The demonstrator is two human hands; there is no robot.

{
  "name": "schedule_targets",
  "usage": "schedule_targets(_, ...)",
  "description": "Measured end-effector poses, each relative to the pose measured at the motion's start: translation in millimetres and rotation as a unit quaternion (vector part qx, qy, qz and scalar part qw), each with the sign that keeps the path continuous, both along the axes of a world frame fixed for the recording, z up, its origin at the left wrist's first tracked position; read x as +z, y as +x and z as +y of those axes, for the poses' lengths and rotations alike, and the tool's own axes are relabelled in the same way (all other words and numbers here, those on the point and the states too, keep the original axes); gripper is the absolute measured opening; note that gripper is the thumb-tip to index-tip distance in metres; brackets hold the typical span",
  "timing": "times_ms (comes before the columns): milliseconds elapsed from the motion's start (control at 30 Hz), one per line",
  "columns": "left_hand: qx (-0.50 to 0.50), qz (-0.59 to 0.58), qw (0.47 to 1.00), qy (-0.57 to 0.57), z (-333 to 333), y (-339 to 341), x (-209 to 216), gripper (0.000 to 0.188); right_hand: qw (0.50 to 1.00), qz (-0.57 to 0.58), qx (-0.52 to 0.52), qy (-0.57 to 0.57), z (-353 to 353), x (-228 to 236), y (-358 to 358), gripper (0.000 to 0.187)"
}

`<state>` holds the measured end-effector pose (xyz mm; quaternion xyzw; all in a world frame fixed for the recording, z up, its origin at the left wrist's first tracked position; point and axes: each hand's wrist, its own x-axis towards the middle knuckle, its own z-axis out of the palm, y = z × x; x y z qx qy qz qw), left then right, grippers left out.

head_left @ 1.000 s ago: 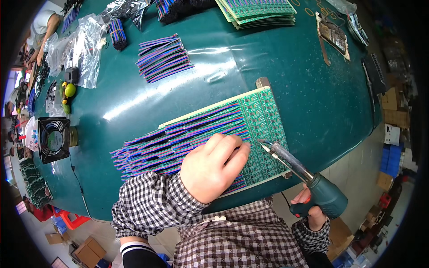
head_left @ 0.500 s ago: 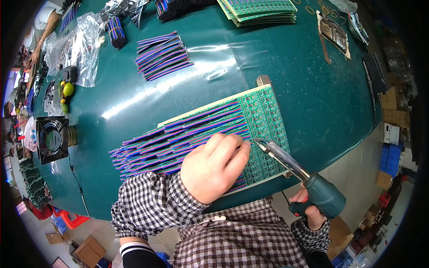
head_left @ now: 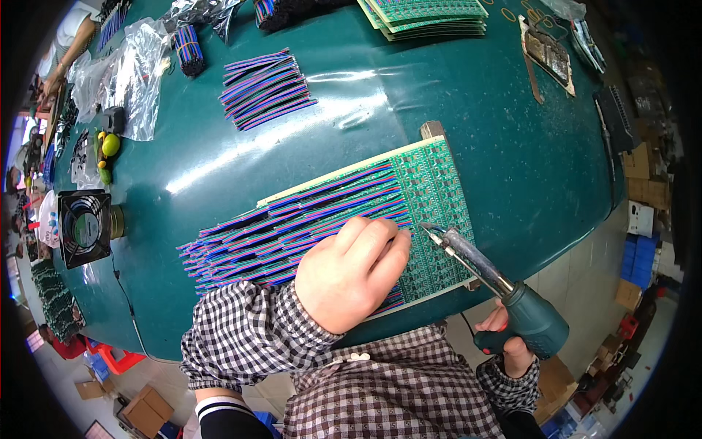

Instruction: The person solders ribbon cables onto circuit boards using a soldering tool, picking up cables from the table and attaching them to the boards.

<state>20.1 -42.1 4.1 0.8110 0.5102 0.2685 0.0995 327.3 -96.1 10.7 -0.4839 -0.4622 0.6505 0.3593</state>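
Note:
My left hand lies over a green circuit board panel, its fingers pinched together at the ends of the coloured ribbon cables. The fingertips hide most of the cable they pinch. Rows of these blue, red and black cables run leftward from the panel and cover its left part. Low at the right, my right hand is wrapped round the green handle of a gun-shaped soldering iron. The iron's tip points at the panel, just right of my left fingertips and close to the pads; contact cannot be made out.
A wooden strip shows under the panel's right end. Beyond lie a loose cable pile, a tied cable bundle and stacked green boards. A small black fan stands left; a dirty metal tray lies far right.
The soldering iron in my right hand has shifted slightly to the right, its tip a little farther from my left fingers. My left hand has stayed in place.

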Motion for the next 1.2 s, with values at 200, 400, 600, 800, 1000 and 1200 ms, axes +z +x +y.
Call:
schedule_targets(200,0.009,-0.003,1.000,0.001,0,1,1,0.033,0.999,-0.039,0.029,-0.013,6,10,-5,0.086)
schedule_targets(400,0.002,0.030,0.999,0.018,-1,1,2,0.035,0.999,-0.033,0.003,0.005,-1,4,-2,0.091)
schedule_targets(600,-0.023,0.048,0.997,0.057,0,-2,-4,0.036,1.000,-0.029,0.008,-0.002,0,5,-2,0.093)
schedule_targets(800,-0.030,0.052,0.996,0.060,2,-2,-5,0.036,1.000,-0.019,0.003,-0.021,-2,4,0,0.094)
schedule_targets(1000,-0.031,0.060,0.995,0.068,3,-1,-6,0.036,0.997,0.023,-0.073,-0.003,1,3,-13,0.071)
schedule_targets(1200,-0.033,0.060,0.995,0.070,2,-1,-6,0.037,0.998,0.007,-0.067,-0.006,1,2,-13,0.074)
